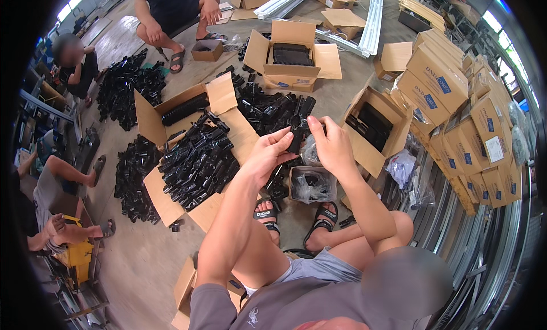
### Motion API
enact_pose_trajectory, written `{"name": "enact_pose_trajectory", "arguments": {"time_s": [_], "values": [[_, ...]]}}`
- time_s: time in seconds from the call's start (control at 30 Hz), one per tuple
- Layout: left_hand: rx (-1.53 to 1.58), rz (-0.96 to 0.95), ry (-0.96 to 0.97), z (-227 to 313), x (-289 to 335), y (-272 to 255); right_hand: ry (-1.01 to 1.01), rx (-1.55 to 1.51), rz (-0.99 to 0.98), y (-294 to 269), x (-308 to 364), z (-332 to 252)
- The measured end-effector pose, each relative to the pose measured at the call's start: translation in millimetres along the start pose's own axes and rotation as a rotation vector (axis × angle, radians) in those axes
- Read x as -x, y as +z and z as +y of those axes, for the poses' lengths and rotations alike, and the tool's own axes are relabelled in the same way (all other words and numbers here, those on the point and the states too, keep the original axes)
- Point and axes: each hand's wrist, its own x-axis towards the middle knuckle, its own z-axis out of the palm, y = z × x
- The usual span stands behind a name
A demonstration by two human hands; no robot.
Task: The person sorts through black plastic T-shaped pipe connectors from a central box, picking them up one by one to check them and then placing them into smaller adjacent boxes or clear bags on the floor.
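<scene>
Both my hands are raised in front of my knees around one long black part (pixel 297 125), which looks like a jointed bracket or hinge. My left hand (pixel 270 154) pinches its lower end between thumb and fingers. On the other side, my right hand (pixel 329 141) has its thumb and bent fingers pressed on the middle of the same part. Its exact kind is partly covered by my fingers. Just beyond lies a heap of similar black parts (pixel 259 105). More of them form a large pile (pixel 200 165) on an open cardboard box's flaps to the left.
Near my feet stands a small box (pixel 292 187) holding clear plastic bags (pixel 316 187). Open cartons (pixel 290 82) with black parts stand ahead and at right (pixel 393 137). Stacked cartons (pixel 436 85) and long metal profiles (pixel 456 244) line the right. Other people sit left and ahead.
</scene>
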Motion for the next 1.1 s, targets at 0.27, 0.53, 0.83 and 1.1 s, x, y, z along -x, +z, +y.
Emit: {"name": "enact_pose_trajectory", "arguments": {"time_s": [0.27,0.53,0.83,1.1], "values": [[0.046,-0.060,-0.010,0,7,13,-0.060,0.114,0.088,4,0,3],[0.112,-0.114,-0.055,-6,8,14,0.069,-0.462,0.073,18,-14,62],[0.257,-0.157,-0.003,-6,3,21,0.444,0.392,-0.417,113,45,287],[0.233,-0.149,-0.032,-5,13,21,0.578,0.637,-0.540,165,90,308]]}}
